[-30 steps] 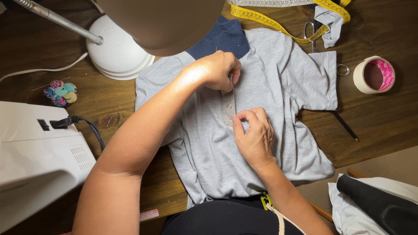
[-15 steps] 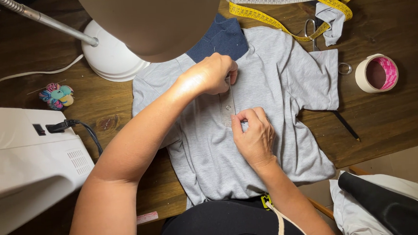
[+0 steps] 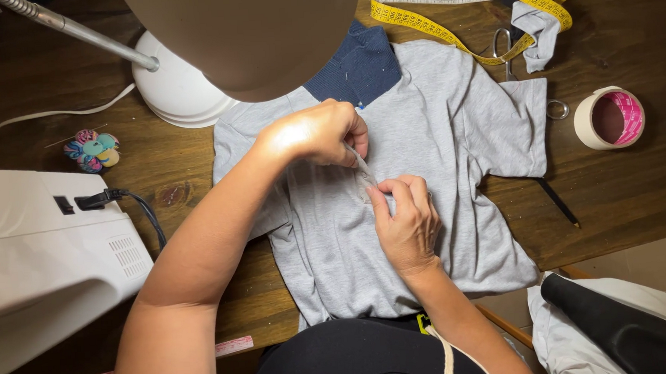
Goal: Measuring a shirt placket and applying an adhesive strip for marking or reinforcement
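A grey T-shirt (image 3: 443, 226) lies flat on the wooden table (image 3: 641, 183), centred before the person. The left hand (image 3: 322, 134) is clenched around a thin, pale, slender tool (image 3: 361, 164), whose tip points toward 5 o'clock onto the shirt front. The right hand (image 3: 406, 225) presses on the fabric just beside that tip, fingers curled, pinching the cloth. A lamp base (image 3: 180, 88) stands at 10 o'clock, a tape roll (image 3: 610, 118) at 3 o'clock, a yellow measuring tape (image 3: 446, 27) at 1 o'clock, and a white sewing machine (image 3: 37, 259) at 9 o'clock.
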